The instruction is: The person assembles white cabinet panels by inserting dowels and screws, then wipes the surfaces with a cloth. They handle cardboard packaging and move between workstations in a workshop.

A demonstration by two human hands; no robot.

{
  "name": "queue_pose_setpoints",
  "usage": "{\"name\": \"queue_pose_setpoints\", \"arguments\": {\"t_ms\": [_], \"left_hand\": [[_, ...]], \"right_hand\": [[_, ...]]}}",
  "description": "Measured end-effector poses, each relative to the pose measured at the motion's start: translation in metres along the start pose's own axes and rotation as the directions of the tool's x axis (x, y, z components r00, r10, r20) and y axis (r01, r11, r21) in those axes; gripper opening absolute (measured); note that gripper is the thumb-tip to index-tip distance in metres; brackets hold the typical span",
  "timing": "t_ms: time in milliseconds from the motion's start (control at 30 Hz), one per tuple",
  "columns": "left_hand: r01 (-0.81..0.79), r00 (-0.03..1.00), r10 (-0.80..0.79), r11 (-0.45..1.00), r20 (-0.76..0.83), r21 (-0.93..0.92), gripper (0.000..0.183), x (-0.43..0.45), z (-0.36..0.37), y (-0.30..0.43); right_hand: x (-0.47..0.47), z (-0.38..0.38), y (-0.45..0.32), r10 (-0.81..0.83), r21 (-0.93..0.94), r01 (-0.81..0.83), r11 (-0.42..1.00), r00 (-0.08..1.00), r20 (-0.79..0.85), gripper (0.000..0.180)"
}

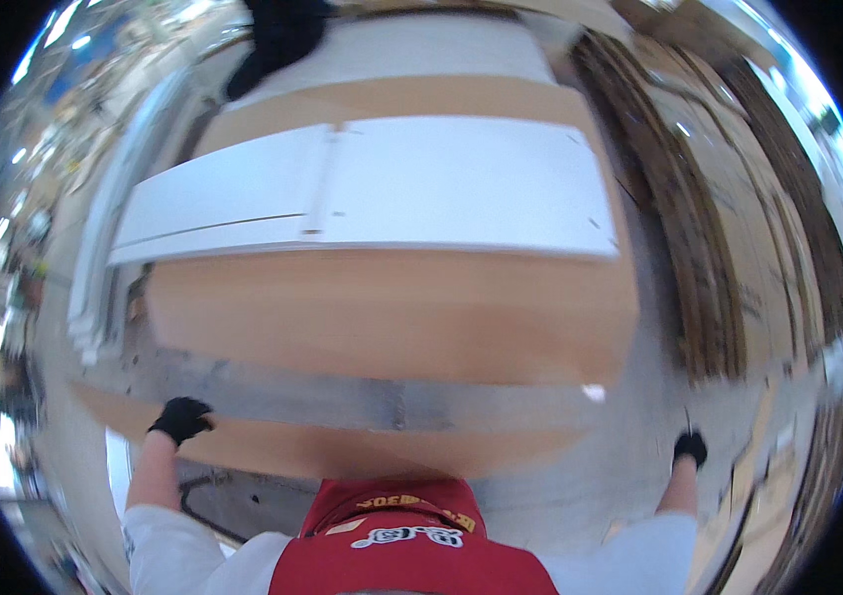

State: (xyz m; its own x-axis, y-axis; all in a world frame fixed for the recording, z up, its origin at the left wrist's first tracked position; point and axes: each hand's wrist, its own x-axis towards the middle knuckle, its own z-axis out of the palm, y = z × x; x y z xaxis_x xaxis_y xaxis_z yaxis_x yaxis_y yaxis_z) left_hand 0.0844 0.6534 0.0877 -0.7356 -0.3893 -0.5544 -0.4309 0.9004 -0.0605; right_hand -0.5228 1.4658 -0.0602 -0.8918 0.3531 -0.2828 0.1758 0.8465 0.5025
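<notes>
My left hand, in a black glove, hangs over the left part of a narrow cardboard piece in front of me. Its fingers are loosely bent and apart, and I see nothing in them. Far out to the right, my right hand is also gloved in black. A thin, pointed tool sticks up from its closed fingers; blur hides what kind it is. Ahead, a white panel lies beside a second, grooved white panel. Both rest on a large cardboard sheet.
Stacked flat cardboard lines the right side. White long profiles lie in a pile on the left. At the top, a person's dark-clothed leg stands by a pale sheet. Grey floor shows around my body.
</notes>
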Motion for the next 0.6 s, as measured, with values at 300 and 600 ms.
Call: {"name": "queue_pose_setpoints", "arguments": {"t_ms": [300, 600], "left_hand": [[-0.078, 0.985, 0.051, 0.984, -0.163, -0.159, 0.028, -0.017, 0.128, 0.061], [-0.340, 0.810, 0.028, 0.836, -0.585, -0.430, 0.020, 0.004, 0.177, 0.081]], "right_hand": [[-0.241, -0.110, -0.211, -0.534, 0.413, 0.890, 0.192, 0.448, -0.717, 0.031], [-0.508, -0.148, -0.337, -0.884, 0.785, 0.580, -0.217, 0.225, -0.410, 0.036]]}}
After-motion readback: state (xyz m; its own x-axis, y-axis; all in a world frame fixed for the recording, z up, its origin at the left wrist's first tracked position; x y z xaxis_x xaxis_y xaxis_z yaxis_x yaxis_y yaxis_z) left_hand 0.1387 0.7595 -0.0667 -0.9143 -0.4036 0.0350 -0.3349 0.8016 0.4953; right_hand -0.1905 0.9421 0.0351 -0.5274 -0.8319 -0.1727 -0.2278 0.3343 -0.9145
